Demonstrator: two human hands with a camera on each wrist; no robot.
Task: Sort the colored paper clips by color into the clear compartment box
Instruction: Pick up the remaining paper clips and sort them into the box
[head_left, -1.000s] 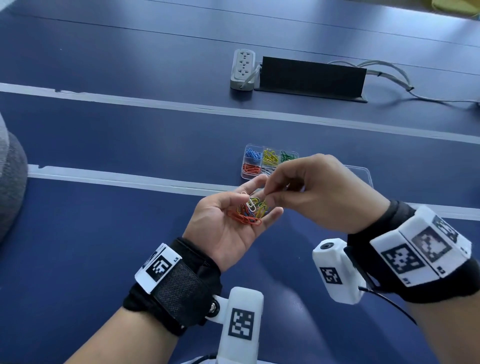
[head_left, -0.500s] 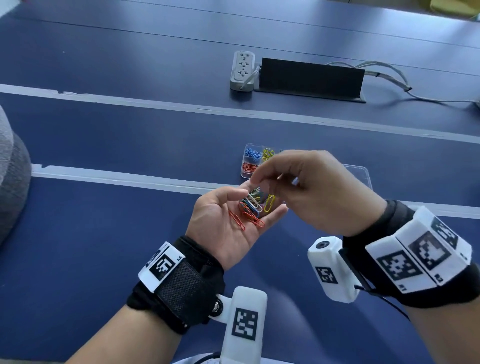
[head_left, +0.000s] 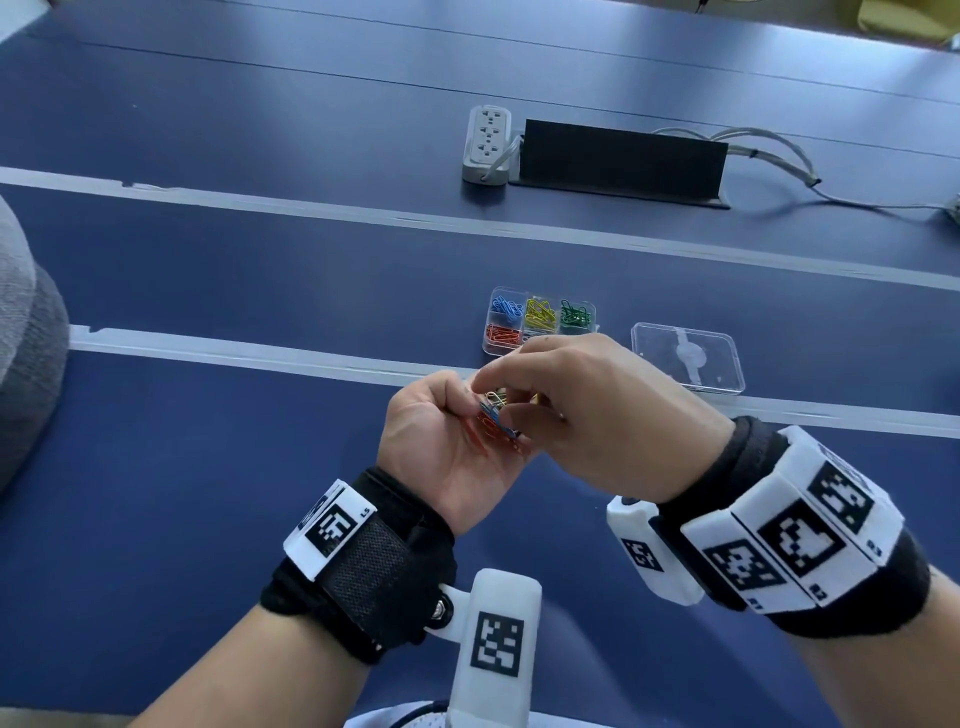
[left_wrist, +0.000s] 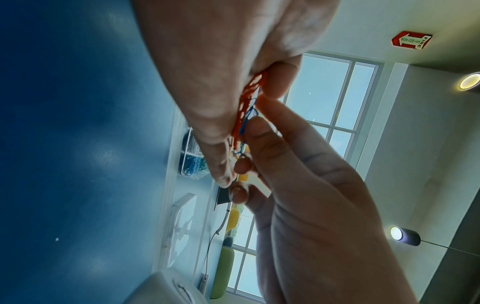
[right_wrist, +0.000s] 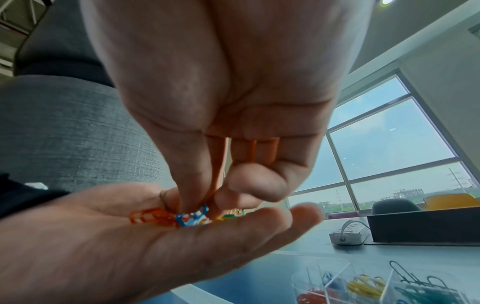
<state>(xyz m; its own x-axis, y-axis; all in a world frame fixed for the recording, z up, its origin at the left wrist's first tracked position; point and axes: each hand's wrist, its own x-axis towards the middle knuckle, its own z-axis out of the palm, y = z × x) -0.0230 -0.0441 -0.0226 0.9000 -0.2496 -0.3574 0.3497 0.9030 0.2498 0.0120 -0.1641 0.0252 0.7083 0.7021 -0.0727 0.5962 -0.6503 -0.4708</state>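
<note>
My left hand (head_left: 465, 418) is held palm up above the table with a small pile of mixed paper clips (head_left: 493, 423) lying on it: orange, blue and yellow. Its fingers (right_wrist: 259, 224) lie fairly straight under the pile. My right hand (head_left: 496, 400) reaches down into the pile, and its thumb and forefinger pinch a clip there, at a blue one (right_wrist: 193, 216). A yellow clip (head_left: 537, 397) shows under the right fingers. The clear compartment box (head_left: 489, 325) stands just beyond both hands, holding blue, yellow, green and orange clips in separate compartments.
The box's clear lid (head_left: 685, 358) lies to the right of the box. At the back of the blue table are a white power strip (head_left: 487, 143), a black stand (head_left: 621, 158) and cables. A grey chair (head_left: 26, 338) is at the left edge.
Half a second ago my right hand held a yellow clip lifted just above the palm; now its fingertips are back down in the pile. The left hand stays palm up.
</note>
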